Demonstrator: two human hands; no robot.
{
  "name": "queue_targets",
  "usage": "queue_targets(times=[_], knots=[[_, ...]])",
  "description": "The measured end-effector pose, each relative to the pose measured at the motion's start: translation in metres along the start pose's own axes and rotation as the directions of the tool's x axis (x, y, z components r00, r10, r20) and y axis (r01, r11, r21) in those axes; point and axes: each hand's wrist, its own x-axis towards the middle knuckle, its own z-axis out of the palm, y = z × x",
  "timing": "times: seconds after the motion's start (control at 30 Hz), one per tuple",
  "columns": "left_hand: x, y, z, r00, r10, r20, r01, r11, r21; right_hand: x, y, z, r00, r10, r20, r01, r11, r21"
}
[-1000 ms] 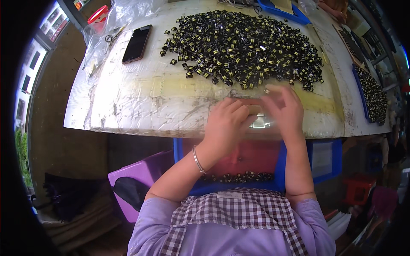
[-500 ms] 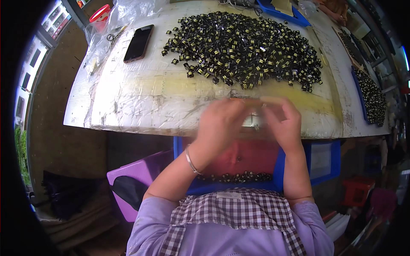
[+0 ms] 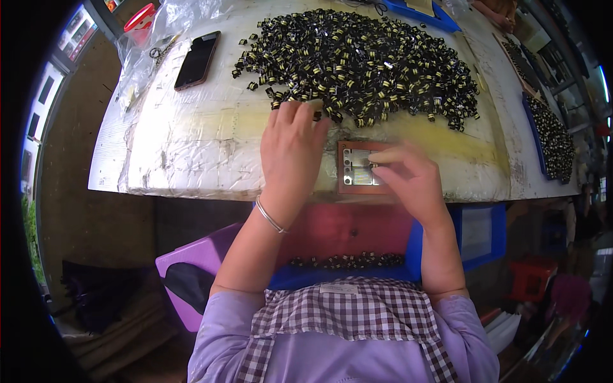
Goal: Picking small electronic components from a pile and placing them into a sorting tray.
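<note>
A heap of small black-and-yellow parts [image 3: 370,64] covers the middle of the table. At its near left edge is my left hand [image 3: 290,147], palm down with the fingers bent. A dark part shows between its thumb and forefinger, though the fingertips are partly hidden. Nearer to me lies a small brown-framed block with a slotted metal plate [image 3: 359,172]. Over the right side of this plate my right hand [image 3: 412,182] pinches a small dark part [image 3: 373,165] between thumb and forefinger. Its exact shape is too small to tell.
A phone [image 3: 198,60] lies left of the heap, near clear plastic bags and a red cup [image 3: 139,19]. Blue trays stand at the back [image 3: 440,18] and the far right [image 3: 535,140]. Below the table edge, an open red-and-blue container [image 3: 348,233] holds more parts.
My hands have moved apart from above the block. The left went forward and left to the heap; the right stays by the block, which now shows more fully.
</note>
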Motion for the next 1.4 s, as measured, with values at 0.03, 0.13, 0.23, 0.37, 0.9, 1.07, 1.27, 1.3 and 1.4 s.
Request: queue_targets(times=[0.03,0.13,0.23,0.37,0.9,1.07,1.27,1.3,1.4], knots=[[-0.001,0.0,-0.001,1.0,-0.002,-0.002,0.002,1.0,0.004,0.001,-0.003,-0.001,1.0,-0.003,0.002,0.003,1.0,0.003],[-0.003,0.0,0.004,0.999,0.046,-0.017,-0.045,0.998,0.037,0.005,-0.003,-0.003,0.998,-0.063,0.01,0.063,0.998,0.009],[-0.004,0.0,0.003,0.998,0.012,0.062,-0.009,0.999,-0.045,0.007,-0.001,-0.003,0.999,-0.039,0.031,0.037,0.997,0.066],[-0.006,0.0,0.004,0.997,0.003,0.081,0.011,0.986,-0.166,0.004,0.001,-0.001,0.999,-0.045,0.008,0.045,0.998,0.049],[-0.02,-0.007,-0.007,1.0,-0.01,0.026,0.014,0.987,-0.159,0.035,-0.008,0.005,0.971,0.119,-0.205,-0.141,0.985,-0.099],[-0.027,-0.007,-0.011,0.993,-0.107,0.047,0.115,0.972,-0.207,0.023,0.016,0.002,0.945,-0.16,-0.285,0.016,0.893,-0.449],[-0.023,0.016,-0.005,0.998,0.047,0.051,-0.031,0.96,-0.28,0.015,0.005,-0.007,0.946,-0.091,-0.31,-0.034,0.926,-0.377],[-0.023,0.019,0.0,0.986,0.134,0.104,-0.092,0.938,-0.334,0.022,0.006,-0.004,0.937,-0.106,-0.334,-0.007,0.947,-0.321],[-0.022,0.026,0.012,0.962,0.24,0.133,-0.158,0.882,-0.444,0.032,0.013,0.001,0.932,-0.148,-0.331,0.049,0.956,-0.29]])
